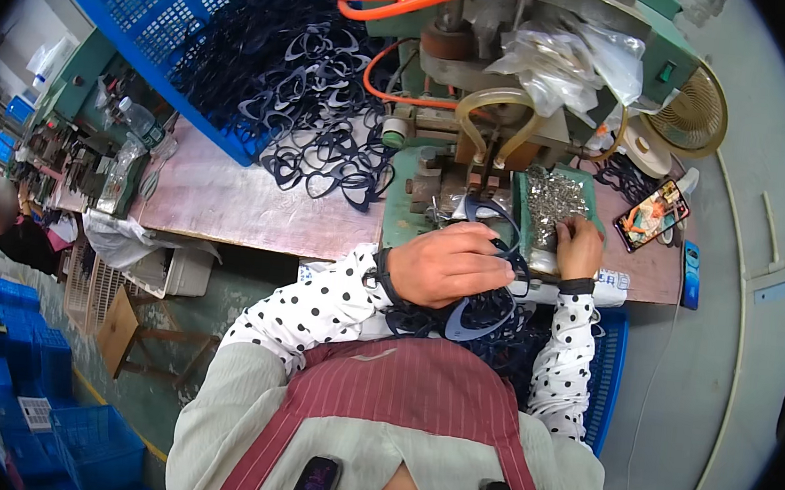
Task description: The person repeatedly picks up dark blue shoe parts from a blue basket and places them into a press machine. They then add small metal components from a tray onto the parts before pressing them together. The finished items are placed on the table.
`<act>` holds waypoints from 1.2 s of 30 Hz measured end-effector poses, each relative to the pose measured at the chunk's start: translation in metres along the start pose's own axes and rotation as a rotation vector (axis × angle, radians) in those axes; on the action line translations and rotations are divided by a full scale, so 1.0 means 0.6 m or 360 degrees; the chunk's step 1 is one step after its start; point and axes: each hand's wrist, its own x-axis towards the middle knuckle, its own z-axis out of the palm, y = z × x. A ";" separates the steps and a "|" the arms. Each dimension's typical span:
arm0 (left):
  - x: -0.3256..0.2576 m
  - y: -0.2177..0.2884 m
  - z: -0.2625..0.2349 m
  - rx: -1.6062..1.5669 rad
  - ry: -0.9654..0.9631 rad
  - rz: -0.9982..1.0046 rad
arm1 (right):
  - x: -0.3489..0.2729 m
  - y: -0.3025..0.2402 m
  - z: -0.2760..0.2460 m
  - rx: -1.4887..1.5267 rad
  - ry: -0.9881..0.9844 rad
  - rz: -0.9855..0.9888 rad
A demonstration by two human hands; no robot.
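My left hand (452,268) is closed around a dark blue, rounded plastic frame (501,214) that looks like an eyeglass front. The upper rim of this frame lies just under the metal head of a bench press (488,150). At the right of the press, my right hand (581,249) reaches into the near part of a green tray (594,191) with small silvery metal parts (553,199). Its thumb and fingertips are pinched together; whatever is between them is too small to make out. More dark blue frames (480,318) lie below my left hand, near my lap.
A blue crate (206,123) spills a heap of similar frames (317,143) onto the bench (218,195). Orange air hoses (416,0) cross above. A phone (652,215), a fan (694,109) and a blue container (690,274) stand at right. A blue basket (608,379) is beside my right forearm.
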 end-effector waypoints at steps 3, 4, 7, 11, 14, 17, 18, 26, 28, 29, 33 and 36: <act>-0.005 0.005 -0.004 0.0089 -0.0153 -0.0001 | 0.004 0.019 0.017 0.0252 0.0164 0.0026; -0.004 0.013 -0.010 0.0200 -0.0156 -0.0043 | 0.004 0.011 0.021 0.0271 0.0222 0.0099; -0.054 0.006 -0.046 0.0416 0.0052 -0.0191 | 0.000 -0.003 0.035 0.0266 0.0321 0.0177; -0.154 -0.093 -0.057 0.1026 0.0555 -0.1122 | -0.006 -0.025 0.014 0.0375 0.0479 0.0228; -0.237 -0.167 -0.065 0.1311 -0.0491 -0.1257 | -0.014 -0.023 0.014 0.0456 0.0552 0.0308; -0.303 -0.211 -0.050 0.1159 -0.0665 -0.1083 | -0.011 -0.016 0.024 0.0478 0.0676 0.0198; -0.308 -0.219 -0.054 0.1120 -0.0716 -0.1071 | -0.011 -0.011 0.025 0.0457 0.0740 0.0115; -0.308 -0.224 -0.081 0.1263 -0.0907 -0.0962 | -0.011 -0.024 0.008 0.0581 0.0613 0.0331; -0.303 -0.214 -0.087 0.1224 -0.0809 -0.1087 | -0.010 -0.033 -0.003 0.0770 0.0511 0.0430; -0.300 -0.207 -0.091 0.1206 -0.0759 -0.1151 | -0.007 -0.036 -0.001 0.0857 0.0499 0.0407; -0.317 -0.190 -0.099 0.1381 -0.0335 -0.1049 | 0.009 -0.087 -0.026 0.1258 0.0345 0.0322; -0.303 -0.183 -0.097 0.0934 0.0035 -0.1418 | 0.008 -0.138 -0.062 0.1500 0.0104 0.0182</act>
